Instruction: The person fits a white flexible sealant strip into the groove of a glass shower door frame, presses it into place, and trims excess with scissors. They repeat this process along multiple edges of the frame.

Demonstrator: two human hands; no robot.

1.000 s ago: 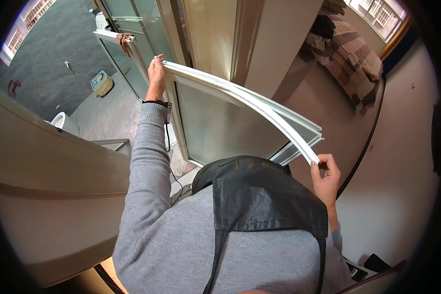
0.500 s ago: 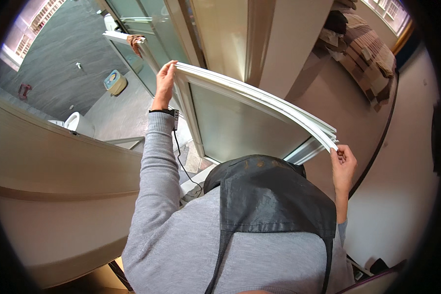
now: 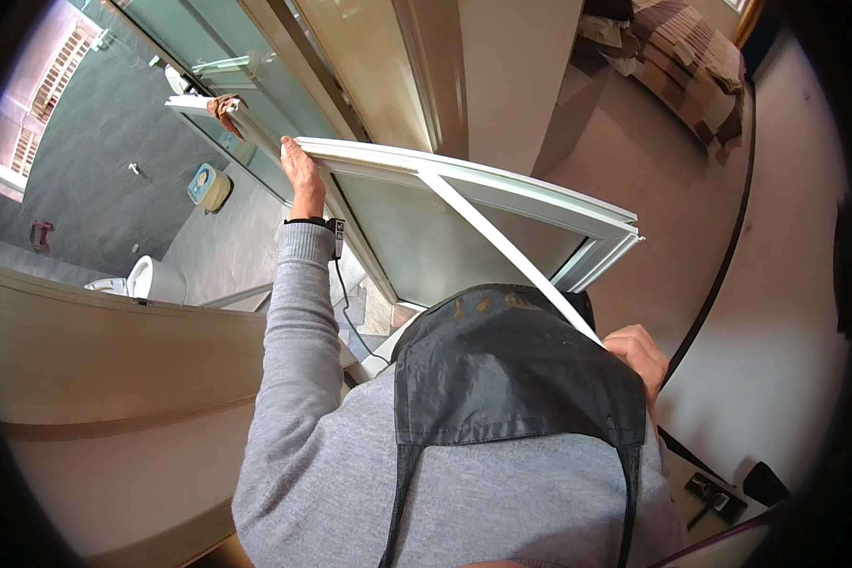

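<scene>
Fingers curled in, my right hand makes a fist that is clamped on the free end of a thin white strip, out to the right of my chest. From there the strip runs straight and slanting, away from me and to the left, until it meets the top edge of the door about partway along. It passes over the upper part of my black apron and across the frosted pane in my view. The white-framed door is right in front of me, its top edge sloping down to the right in view, to a corner beyond my right hand. At the other end, my left hand is up against the door's top left corner, fingers long and close together; I cannot tell how firmly it grips. A small dark device sits at that wrist, by the cuff of my grey sweater, and a thin black cord drops from it. Just beyond my left hand is another white-framed panel with a brown cloth draped over its top. Farther left, well apart from me, a yellow tub and a white toilet bowl stand in a grey-walled room. Over to the right, across the floor, a bed has a brown and cream checked cover.
</scene>
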